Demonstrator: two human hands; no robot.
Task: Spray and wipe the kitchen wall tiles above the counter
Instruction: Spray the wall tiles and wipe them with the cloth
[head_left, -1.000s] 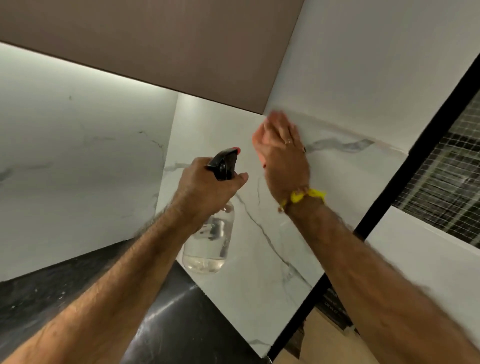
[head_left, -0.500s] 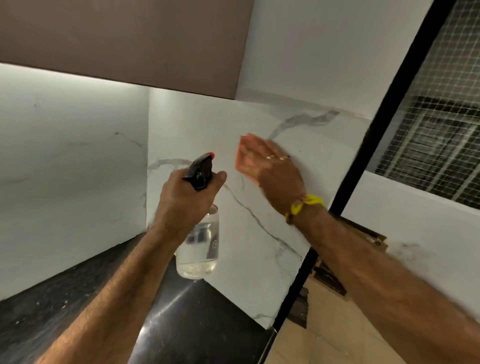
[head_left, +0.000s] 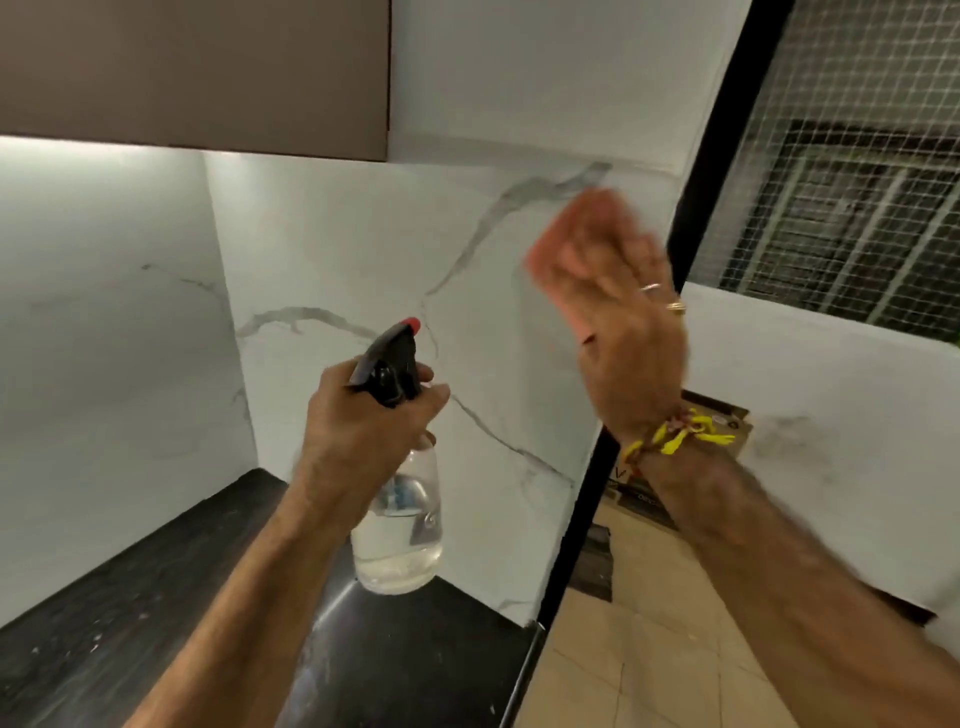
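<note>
My left hand (head_left: 363, 415) grips the neck of a clear spray bottle (head_left: 400, 530) with a black trigger head and red nozzle tip, held upright above the counter and pointed at the white marble wall tiles (head_left: 363, 249). My right hand (head_left: 618, 322), blurred by motion, presses a small pinkish-orange cloth (head_left: 540, 249) against the tiles near their upper right edge. Most of the cloth is hidden under the fingers. The bottle is partly full of clear liquid.
A black counter (head_left: 156, 597) runs below the tiles. A brown wall cabinet (head_left: 192, 67) hangs overhead. A black frame post (head_left: 587, 499) ends the tiled wall at right, with a mesh window (head_left: 857, 182), a white low wall, tan floor tiles and a cardboard box beyond it.
My right hand swept the cloth down and left on the tiles, then back up to the right edge. My view turned right; the left hand kept the bottle raised.
</note>
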